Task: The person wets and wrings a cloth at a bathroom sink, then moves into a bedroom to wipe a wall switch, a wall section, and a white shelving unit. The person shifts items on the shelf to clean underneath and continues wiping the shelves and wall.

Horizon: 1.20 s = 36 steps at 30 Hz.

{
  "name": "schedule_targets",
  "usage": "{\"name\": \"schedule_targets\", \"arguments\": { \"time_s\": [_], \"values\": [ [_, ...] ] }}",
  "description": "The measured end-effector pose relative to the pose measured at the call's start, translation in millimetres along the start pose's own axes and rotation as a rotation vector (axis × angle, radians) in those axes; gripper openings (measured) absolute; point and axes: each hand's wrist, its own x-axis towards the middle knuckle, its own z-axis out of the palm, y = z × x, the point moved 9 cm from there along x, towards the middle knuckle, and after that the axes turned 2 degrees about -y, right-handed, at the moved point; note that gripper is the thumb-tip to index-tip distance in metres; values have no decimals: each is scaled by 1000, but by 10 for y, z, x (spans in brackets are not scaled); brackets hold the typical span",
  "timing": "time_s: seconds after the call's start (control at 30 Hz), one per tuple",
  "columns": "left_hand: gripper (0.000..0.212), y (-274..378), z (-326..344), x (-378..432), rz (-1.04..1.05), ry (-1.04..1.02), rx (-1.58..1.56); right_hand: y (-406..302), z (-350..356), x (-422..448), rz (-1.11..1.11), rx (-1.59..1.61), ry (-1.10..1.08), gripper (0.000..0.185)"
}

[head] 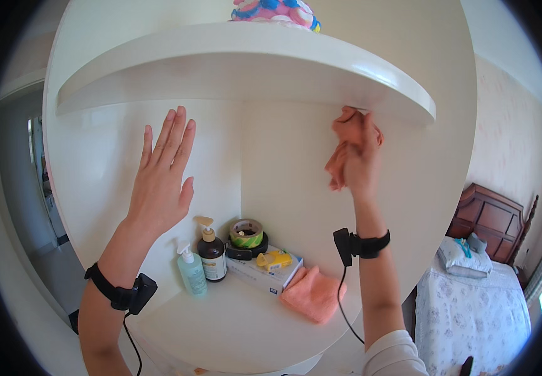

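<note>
My right hand [364, 164] grips a crumpled salmon-coloured cloth [347, 127] against the right inner panel [290, 155] of a white corner shelf unit, just below the upper shelf [247, 75]. The hand is slightly blurred. My left hand [160, 174] holds nothing; its fingers are spread and point upward in front of the left panel [97, 155]. Whether the left palm touches that panel I cannot tell. Both wrists wear black straps with small cabled devices.
On the lower shelf [224, 329] stand a mint pump bottle [192, 272], a dark brown pump bottle [212, 258], a box [257, 272] bearing tape rolls [246, 235] and a yellow packet [274, 259], and a folded coral cloth [313, 293]. A colourful ornament [275, 11] tops the upper shelf. A bed [473, 310] lies right.
</note>
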Motion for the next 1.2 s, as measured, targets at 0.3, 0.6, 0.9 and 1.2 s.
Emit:
{"name": "schedule_targets", "arguments": {
  "time_s": [0.3, 0.6, 0.9, 1.2],
  "values": [
    [94, -104, 230, 36, -17, -48, -127, -477, -872, 347, -34, 603, 527, 9],
    [92, -285, 395, -94, -73, -190, -99, 506, 269, 485, 217, 966, 454, 33],
    [89, -396, 440, -312, -96, -305, -7, 796, 1853, 85, 879, 851, 294, 23],
    [85, -521, 153, -755, -111, -322, 53, 631, 2674, -137, 1140, 820, -48, 29]
  ]
}}
